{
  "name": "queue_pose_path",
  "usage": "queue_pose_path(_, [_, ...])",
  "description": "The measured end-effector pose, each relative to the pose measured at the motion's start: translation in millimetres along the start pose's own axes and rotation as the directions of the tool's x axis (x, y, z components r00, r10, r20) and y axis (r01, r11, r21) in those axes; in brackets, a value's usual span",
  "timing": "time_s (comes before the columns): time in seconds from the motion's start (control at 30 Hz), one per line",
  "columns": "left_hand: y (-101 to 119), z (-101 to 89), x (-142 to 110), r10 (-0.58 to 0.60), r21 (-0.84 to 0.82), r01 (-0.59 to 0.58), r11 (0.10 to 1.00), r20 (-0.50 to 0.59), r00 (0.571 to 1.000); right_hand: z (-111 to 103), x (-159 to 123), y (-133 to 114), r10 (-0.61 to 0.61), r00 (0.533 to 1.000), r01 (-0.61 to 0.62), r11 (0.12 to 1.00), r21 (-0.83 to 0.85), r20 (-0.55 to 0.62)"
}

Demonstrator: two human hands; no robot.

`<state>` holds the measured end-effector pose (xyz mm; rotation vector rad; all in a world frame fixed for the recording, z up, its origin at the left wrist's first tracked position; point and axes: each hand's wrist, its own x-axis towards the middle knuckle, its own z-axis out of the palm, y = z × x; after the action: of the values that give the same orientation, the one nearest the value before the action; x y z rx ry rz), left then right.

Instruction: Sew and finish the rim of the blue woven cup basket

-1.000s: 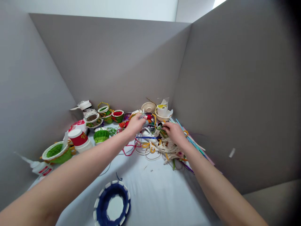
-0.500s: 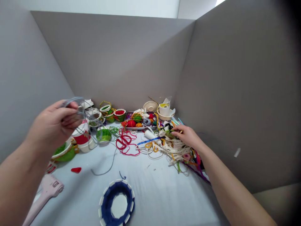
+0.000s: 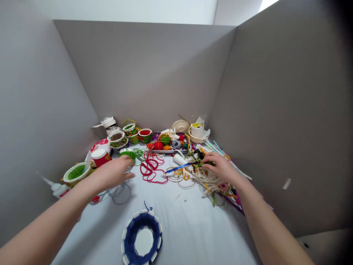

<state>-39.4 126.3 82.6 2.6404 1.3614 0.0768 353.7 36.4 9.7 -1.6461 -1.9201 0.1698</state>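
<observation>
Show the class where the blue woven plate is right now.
In the head view, the blue woven plate lies at bottom centre, below the left hand and right hand, with the red yarn tangle beyond it.

The head-worn camera is looking forward and down from just behind the left hand and right hand, facing a corner of the grey partition walls from close range.

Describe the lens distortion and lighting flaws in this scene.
In the head view, wide-angle distortion splays the grey walls and stretches the left forearm and right forearm toward the bottom corners; the right edge darkens, and a bright patch glares top right.
</observation>
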Motion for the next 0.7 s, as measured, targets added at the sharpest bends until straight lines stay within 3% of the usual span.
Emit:
queue_pose_path(0.1, [53.1, 9.3, 49.6, 0.147, -0.128, -0.155, 0.980, -0.063, 0.987, 2.5, -6.8, -3.1, -0.019, 0.999, 0.020, 1.000, -0.011, 0.042])
queue_pose_path(0.23, [130.9, 42.7, 118.3, 0.207, -0.322, -0.220, 0.921, -0.072, 0.976, 8.2, -15.0, -5.7, -0.021, 0.999, 0.021, 1.000, -0.020, 0.033])
queue_pose_path(0.33, [165.5, 70.2, 152.8, 0.211, -0.371, -0.221, 0.902, -0.067, 0.975, 10.1, -19.7, -6.2, -0.027, 0.999, 0.027, 0.999, -0.020, 0.032])
queue_pose_path(0.43, [170.5, 75.7, 169.3, 0.205, -0.383, -0.219, 0.897, -0.076, 0.976, 8.1, -23.0, -7.1, -0.021, 1.000, 0.022, 1.000, -0.023, 0.023])
queue_pose_path(0.57, [155.3, 48.4, 169.1, 0.204, -0.419, -0.239, 0.876, -0.127, 0.971, 3.7, -23.0, -8.8, -0.041, 0.999, 0.041, 0.999, 0.015, -0.012])
queue_pose_path(0.63, [152.0, 31.7, 161.6, 0.183, -0.510, -0.261, 0.820, -0.199, 0.963, 3.8, -19.6, -9.5, 0.001, 0.988, 0.000, 1.000, 0.008, -0.153])
queue_pose_path(0.7, [154.8, 18.2, 150.9, 0.125, -0.655, -0.271, 0.705, -0.261, 0.957, 7.5, -14.0, -9.8, 0.076, 0.932, -0.091, 0.996, -0.026, -0.354])
